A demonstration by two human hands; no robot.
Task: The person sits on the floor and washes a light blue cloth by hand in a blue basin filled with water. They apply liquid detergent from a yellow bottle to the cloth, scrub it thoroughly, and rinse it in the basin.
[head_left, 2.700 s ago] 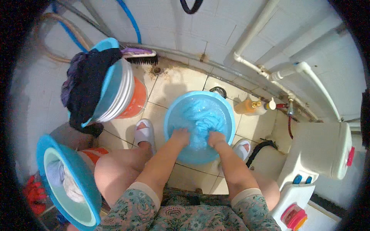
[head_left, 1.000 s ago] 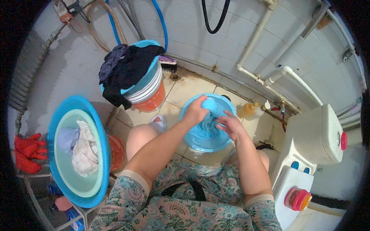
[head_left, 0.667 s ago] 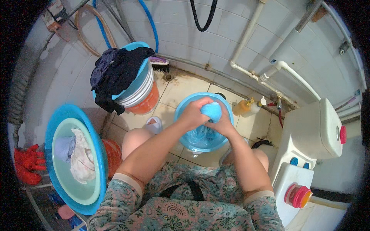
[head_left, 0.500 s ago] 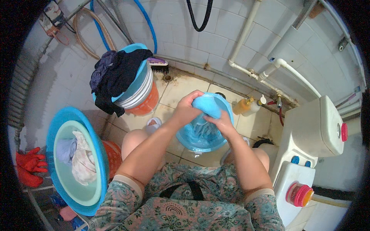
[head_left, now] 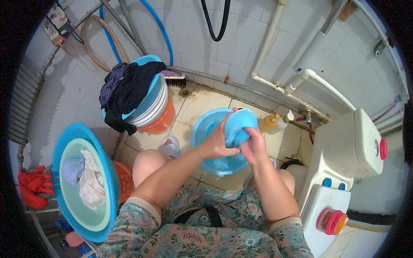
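Both my hands grip a wet-looking, light-blue cloth item, bunched into a rounded, cup-like shape; its exact kind I cannot make out. My left hand is curled round its left side. On the lower right, my right hand clasps it, with the thumb and fingers pressed into the fabric. Beneath lies a round blue basin on the tiled floor, between my knees, with water in its bottom. The cloth and hands hide part of the basin's right side.
Dark clothes drape over a basin on a bucket. At left, a pale green basin holding clothes sits inside a larger blue one. Pump bottles, a toilet and a pink-lidded jar stand at right.
The cloth has moved to the right and turned, and it is more bunched. My left hand has come down to its lower left side; my right hand now grips its lower right.
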